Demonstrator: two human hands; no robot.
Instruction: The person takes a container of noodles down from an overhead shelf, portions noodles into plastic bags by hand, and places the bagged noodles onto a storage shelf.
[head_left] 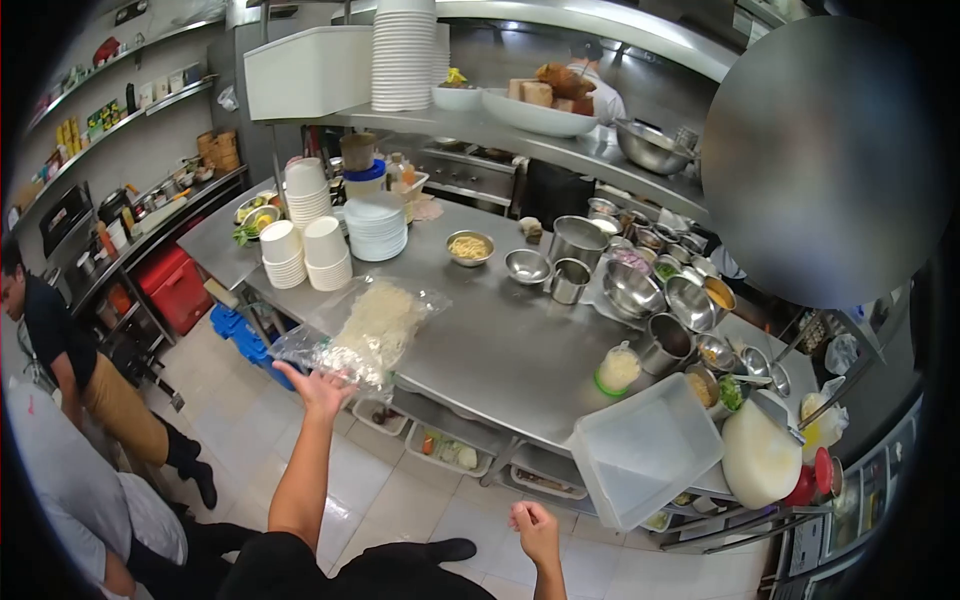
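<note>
A clear plastic bag of pale noodles (380, 318) lies at the front left edge of the steel table (480, 345). My left hand (322, 392) reaches to the bag's near end, thumb and fingers apart. Its fingertips overlap the crinkled plastic, and I cannot tell whether they touch it. Away from the table, over the floor, my right hand (536, 528) hangs with curled fingers and nothing visible in them. Behind the bag stand stacked white paper tubs (326, 255) and a pile of clear lids (376, 228). A metal bowl of yellow noodles (470, 248) sits farther back.
Several steel bowls and pots (632, 290) crowd the table's right side. A translucent plastic bin (648, 450) juts over the front right edge, beside a green-based container (618, 370). An overhead shelf (430, 120) spans the back. Two people stand at left, one in a dark shirt (60, 320).
</note>
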